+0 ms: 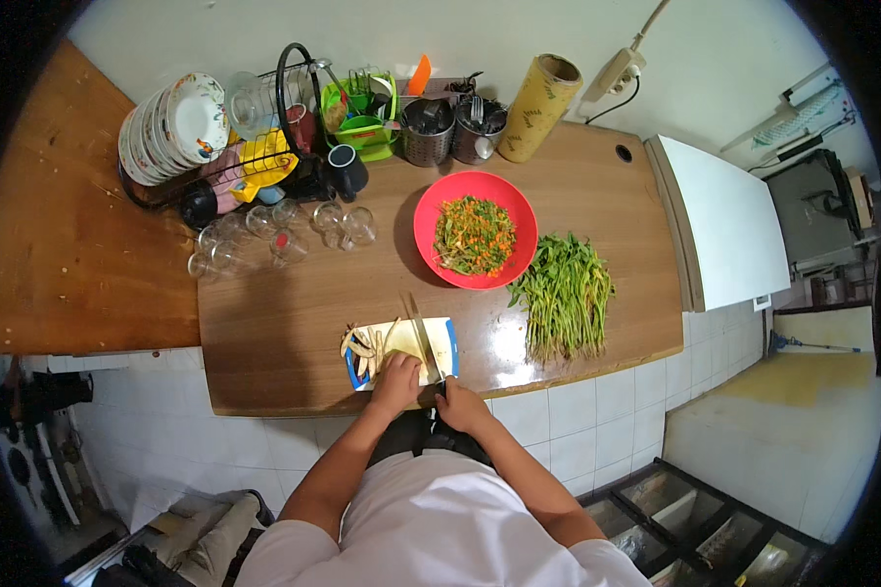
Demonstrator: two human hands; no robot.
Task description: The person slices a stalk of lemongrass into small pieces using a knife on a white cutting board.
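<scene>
My right hand [459,403] grips the handle of a kitchen knife [423,337], whose blade lies over the right part of a white cutting board [446,330] with blue ends. On the board, just left of the blade, rests my left hand [399,380], fingers curled; whether it pins something down is hidden. Pale, finger-like root pieces [365,348] are heaped at the board's left end, and a thin strip points up from near my left fingers. Beyond the board stands a red bowl [423,253] of chopped greens and orange bits. A bunch of leafy green stalks [567,301] lies to its right.
Several upturned drinking glasses [286,242] stand at the left, before a black dish rack [294,95] with plates [194,117]. Utensil holders [427,139] and a yellowish roll [539,110] line the wall. A white panel-like surface [727,227] adjoins the table's right edge.
</scene>
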